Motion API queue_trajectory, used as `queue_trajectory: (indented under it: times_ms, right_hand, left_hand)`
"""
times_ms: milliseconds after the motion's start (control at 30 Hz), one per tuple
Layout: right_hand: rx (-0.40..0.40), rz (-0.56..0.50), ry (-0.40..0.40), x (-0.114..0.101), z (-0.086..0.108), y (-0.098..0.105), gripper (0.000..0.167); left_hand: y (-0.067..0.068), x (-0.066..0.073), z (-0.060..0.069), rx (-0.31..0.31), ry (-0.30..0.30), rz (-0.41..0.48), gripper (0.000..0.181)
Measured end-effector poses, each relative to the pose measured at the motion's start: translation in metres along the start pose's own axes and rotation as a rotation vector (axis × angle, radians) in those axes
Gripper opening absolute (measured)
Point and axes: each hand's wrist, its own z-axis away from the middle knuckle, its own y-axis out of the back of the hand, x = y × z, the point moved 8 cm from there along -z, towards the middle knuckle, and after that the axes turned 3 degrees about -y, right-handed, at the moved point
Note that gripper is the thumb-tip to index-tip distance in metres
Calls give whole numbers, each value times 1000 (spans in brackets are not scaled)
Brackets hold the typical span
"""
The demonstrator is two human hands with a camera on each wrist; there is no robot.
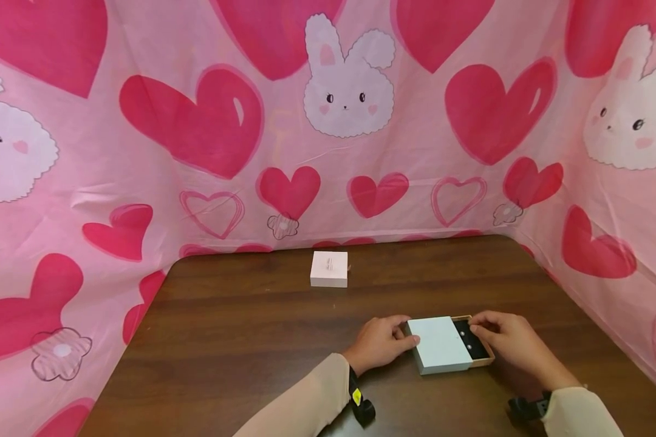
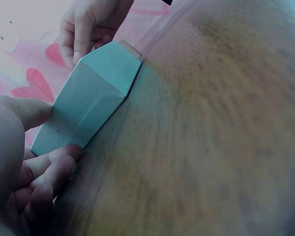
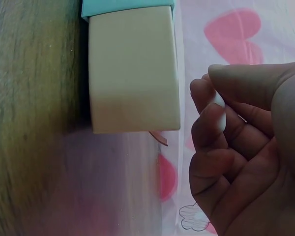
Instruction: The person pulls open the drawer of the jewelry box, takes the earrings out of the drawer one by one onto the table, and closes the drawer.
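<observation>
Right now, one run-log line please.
left hand: grips light-blue box; drawer: partly out; right hand: at drawer, hold unclear; pale box: apart, farther back

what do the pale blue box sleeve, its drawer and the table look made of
Box sleeve: probably smooth matte card, with crisp folded-looking edges. Drawer: likely matte card, its tan outside grainless. Table: brown, slightly glossy wood or wood-look laminate; streaky grain shows.

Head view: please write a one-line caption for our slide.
The left hand holds a pale blue box, the right hand at its partly open drawer.
</observation>
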Motion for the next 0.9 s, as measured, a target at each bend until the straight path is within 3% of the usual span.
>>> queue_trajectory:
  times_ms: [400,900]
  right_hand:
    - [-81,-69,-69,4,-2,-10,17]
    - [-112,27,-23,-1,-8,-15,12]
  left_hand:
    - [-2,-2,0,-13,20,19,50]
    - [-2,-2,0,-17,22,33,50]
